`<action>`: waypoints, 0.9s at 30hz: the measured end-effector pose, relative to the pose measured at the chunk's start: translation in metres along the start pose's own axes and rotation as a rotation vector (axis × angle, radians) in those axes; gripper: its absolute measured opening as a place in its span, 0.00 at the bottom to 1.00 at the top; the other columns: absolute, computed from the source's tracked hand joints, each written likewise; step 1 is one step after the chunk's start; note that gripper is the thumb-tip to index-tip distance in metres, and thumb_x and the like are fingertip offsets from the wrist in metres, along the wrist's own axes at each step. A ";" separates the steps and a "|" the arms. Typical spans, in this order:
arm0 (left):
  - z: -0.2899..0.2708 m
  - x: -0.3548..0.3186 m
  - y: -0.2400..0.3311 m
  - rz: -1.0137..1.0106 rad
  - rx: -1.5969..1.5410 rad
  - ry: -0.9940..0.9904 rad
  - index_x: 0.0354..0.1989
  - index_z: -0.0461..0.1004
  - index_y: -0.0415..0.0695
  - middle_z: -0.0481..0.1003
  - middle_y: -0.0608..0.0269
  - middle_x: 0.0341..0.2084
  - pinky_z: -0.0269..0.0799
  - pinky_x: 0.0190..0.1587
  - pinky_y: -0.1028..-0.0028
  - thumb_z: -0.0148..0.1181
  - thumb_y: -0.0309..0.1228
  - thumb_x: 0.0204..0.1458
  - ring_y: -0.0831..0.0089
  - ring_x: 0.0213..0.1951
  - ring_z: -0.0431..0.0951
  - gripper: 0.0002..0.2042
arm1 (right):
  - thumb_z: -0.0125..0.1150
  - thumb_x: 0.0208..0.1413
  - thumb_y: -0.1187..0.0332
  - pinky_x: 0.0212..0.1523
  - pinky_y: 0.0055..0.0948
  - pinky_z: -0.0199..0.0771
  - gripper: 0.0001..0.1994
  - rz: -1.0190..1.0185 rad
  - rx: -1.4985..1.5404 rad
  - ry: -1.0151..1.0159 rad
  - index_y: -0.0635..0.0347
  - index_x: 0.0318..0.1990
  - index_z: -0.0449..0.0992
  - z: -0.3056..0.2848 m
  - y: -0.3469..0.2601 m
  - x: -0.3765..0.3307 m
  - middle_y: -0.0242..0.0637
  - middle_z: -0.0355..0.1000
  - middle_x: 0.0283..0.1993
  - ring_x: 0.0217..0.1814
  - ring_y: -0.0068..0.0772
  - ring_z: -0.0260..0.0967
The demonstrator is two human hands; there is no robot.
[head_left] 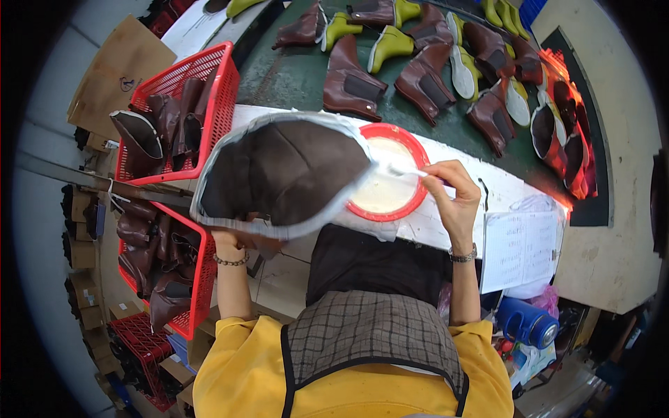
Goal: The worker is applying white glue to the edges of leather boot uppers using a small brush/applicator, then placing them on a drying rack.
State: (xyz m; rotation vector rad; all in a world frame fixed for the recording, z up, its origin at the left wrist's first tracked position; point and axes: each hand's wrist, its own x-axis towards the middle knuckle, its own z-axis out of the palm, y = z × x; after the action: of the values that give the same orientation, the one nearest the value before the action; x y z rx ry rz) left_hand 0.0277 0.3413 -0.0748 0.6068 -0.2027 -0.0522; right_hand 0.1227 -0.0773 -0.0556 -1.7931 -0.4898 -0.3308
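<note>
A brown boot upper (286, 171) hangs in front of me, its wide opening facing me with a pale whitish band round the rim and a dark lining inside. My left hand (233, 240) is closed on its lower left side, the fingers mostly hidden behind it. Between the fingertips of my right hand (454, 198) is a thin white-handled brush (412, 172). Its tip is over a round red bowl (421, 191) that contains a creamy white liquid (383, 191). The rim of the upper overlaps the bowl's left edge in this view.
Brown boots (352, 80) and yellow-green lasts (390, 47) stand on a dark green surface beyond the white bench. Red baskets (226, 97) of brown uppers sit at left, with a metal bar (104, 182) crossing there. At right are an open notebook (519, 247), a blue flask (527, 324) and a glowing orange heater area (555, 63).
</note>
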 end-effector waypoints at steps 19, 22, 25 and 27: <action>-0.213 0.271 0.021 0.200 0.626 0.770 0.62 0.71 0.39 0.78 0.54 0.54 0.75 0.55 0.65 0.66 0.35 0.58 0.61 0.53 0.80 0.24 | 0.57 0.70 0.64 0.17 0.17 0.53 0.10 0.521 0.089 0.383 0.63 0.43 0.76 -0.007 0.118 -0.023 0.25 0.66 0.25 0.19 0.10 0.56; -0.223 0.282 0.031 0.091 1.477 0.902 0.63 0.69 0.35 0.75 0.46 0.58 0.73 0.57 0.60 0.70 0.35 0.52 0.54 0.55 0.78 0.31 | 0.57 0.70 0.64 0.15 0.17 0.51 0.10 0.525 0.105 0.400 0.63 0.42 0.75 -0.004 0.118 -0.023 0.24 0.65 0.24 0.17 0.10 0.54; -0.186 0.285 0.021 0.202 1.820 1.010 0.64 0.67 0.36 0.73 0.41 0.57 0.65 0.63 0.55 0.70 0.33 0.48 0.45 0.59 0.72 0.33 | 0.56 0.70 0.64 0.13 0.16 0.49 0.10 0.510 0.125 0.417 0.62 0.40 0.75 -0.003 0.119 -0.022 0.22 0.64 0.23 0.16 0.09 0.53; -0.143 0.281 0.002 0.640 2.129 0.864 0.62 0.68 0.40 0.73 0.42 0.53 0.61 0.63 0.53 0.67 0.30 0.48 0.44 0.57 0.69 0.30 | 0.56 0.70 0.64 0.14 0.16 0.49 0.10 0.511 0.127 0.424 0.62 0.40 0.75 -0.004 0.119 -0.022 0.22 0.64 0.24 0.16 0.09 0.53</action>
State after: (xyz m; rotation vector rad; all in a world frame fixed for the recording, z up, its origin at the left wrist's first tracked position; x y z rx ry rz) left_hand 0.3322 0.3925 -0.1392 2.5412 0.5390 1.1824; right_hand 0.1618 -0.1113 -0.1656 -1.5983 0.2421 -0.2999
